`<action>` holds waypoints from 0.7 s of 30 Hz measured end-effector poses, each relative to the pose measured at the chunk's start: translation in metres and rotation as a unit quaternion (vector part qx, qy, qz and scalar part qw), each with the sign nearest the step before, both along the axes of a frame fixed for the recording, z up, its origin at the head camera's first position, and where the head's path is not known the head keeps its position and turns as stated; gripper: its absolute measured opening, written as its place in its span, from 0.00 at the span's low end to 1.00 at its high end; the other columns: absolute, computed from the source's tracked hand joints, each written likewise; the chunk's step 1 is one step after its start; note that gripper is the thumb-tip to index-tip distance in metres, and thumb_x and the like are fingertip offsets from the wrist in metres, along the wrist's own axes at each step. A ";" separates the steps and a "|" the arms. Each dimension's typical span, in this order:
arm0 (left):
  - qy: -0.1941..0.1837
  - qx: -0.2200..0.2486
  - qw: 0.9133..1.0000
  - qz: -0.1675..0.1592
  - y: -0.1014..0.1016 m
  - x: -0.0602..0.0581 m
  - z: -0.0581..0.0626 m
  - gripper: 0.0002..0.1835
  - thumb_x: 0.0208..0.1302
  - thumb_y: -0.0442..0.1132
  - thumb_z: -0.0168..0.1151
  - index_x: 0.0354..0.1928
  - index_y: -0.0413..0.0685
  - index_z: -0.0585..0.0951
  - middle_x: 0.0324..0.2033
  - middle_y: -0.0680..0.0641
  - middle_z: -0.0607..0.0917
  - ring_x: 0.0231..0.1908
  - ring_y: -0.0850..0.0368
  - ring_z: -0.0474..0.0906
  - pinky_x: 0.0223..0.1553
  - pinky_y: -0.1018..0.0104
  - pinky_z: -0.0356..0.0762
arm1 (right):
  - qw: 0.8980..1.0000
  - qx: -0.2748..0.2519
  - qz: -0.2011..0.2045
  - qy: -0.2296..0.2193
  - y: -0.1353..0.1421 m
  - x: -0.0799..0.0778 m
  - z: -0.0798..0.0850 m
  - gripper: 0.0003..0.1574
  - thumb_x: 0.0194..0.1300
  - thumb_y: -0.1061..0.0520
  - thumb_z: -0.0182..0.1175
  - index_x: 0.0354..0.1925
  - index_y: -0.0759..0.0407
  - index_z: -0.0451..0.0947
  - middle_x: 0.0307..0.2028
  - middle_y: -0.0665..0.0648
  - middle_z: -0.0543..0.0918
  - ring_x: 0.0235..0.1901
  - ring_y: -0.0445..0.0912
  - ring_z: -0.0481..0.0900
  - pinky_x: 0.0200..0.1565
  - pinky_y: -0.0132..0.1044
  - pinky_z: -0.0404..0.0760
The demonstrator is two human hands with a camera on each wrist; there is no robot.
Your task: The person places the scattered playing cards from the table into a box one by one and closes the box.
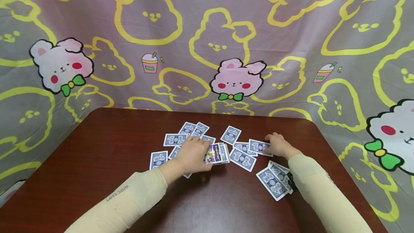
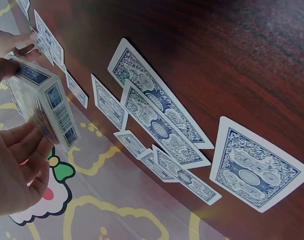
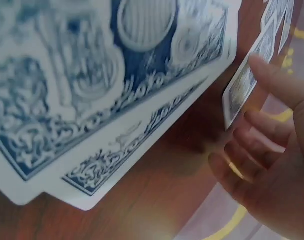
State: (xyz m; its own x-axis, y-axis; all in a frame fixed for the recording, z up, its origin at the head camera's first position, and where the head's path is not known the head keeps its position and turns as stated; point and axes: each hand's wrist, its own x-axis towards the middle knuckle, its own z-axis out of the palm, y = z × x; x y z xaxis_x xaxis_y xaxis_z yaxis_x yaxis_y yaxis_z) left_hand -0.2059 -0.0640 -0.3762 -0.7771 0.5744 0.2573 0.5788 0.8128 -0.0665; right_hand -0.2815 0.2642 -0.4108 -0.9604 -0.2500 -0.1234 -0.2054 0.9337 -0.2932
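My left hand [image 1: 194, 155] grips a playing-card box [image 1: 213, 154] above the middle of the table. In the left wrist view the card box [image 2: 59, 112] shows a barcode on its side, with the thumb on one face and the fingers along the other. At the right, my right hand [image 1: 279, 145] is over the end of a face-down playing card [image 1: 257, 146]. The right wrist view has the thumb touching this card [image 3: 245, 87], the fingers spread and loosely bent beside its edge. More blue-backed cards lie partly under it, including an angled card [image 1: 242, 159].
Several face-down cards are scattered left of the box, among them a lone card [image 1: 158, 159]. Overlapping cards [image 1: 273, 182] lie beneath the right forearm. One card [image 1: 231, 135] rests farther back. A patterned curtain [image 1: 181, 56] hangs behind the brown table [image 1: 106, 146].
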 end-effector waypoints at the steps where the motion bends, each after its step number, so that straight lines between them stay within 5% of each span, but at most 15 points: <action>1: -0.003 0.000 1.000 0.001 0.000 0.000 0.000 0.35 0.41 0.59 0.66 0.50 0.44 0.78 0.40 0.50 0.85 0.41 0.54 0.76 0.43 0.59 0.70 | 1.000 -0.003 -0.008 -0.015 -0.001 0.003 0.004 0.36 0.48 0.53 0.70 0.51 0.74 0.72 0.46 0.73 0.73 0.49 0.66 0.68 0.50 0.57 0.70; 11: -0.007 -0.005 1.000 0.008 -0.003 -0.001 -0.002 0.35 0.42 0.59 0.66 0.50 0.44 0.78 0.42 0.50 0.85 0.42 0.54 0.76 0.42 0.60 0.69 | 0.998 0.009 -0.030 -0.054 0.000 -0.003 0.009 0.27 0.50 0.54 0.70 0.40 0.72 0.71 0.36 0.66 0.75 0.38 0.57 0.70 0.43 0.49 0.72; 21: -0.006 -0.004 1.000 0.006 -0.003 -0.002 -0.005 0.35 0.41 0.60 0.66 0.50 0.45 0.78 0.41 0.51 0.84 0.40 0.55 0.76 0.41 0.61 0.69 | 0.992 -0.042 -0.067 -0.102 0.003 -0.008 0.004 0.27 0.48 0.56 0.70 0.37 0.69 0.65 0.29 0.60 0.71 0.31 0.51 0.69 0.33 0.39 0.70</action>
